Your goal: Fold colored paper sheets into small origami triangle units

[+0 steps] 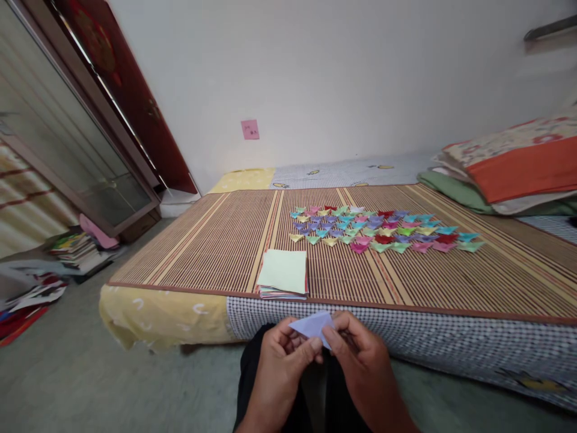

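Note:
A folded lavender paper (313, 325) is held between both hands above my lap, just in front of the bed's edge. My left hand (283, 355) pinches its left and lower part, thumb on top. On the other side, my right hand (358, 349) grips the right part with thumb and fingers. Beyond the hands, a stack of square paper sheets (283, 272), pale green on top, lies near the mat's front edge. Rows of small folded paper pieces (374, 231) in many colours stand on the mat to the right of the stack.
A striped bamboo mat (202, 246) covers the bed. Folded bedding (518, 162) and a green cloth (455, 191) lie at the right rear. A pink note (250, 129) is on the wall. Books (76, 249) sit on the left, by a glass-panelled cabinet (76, 120).

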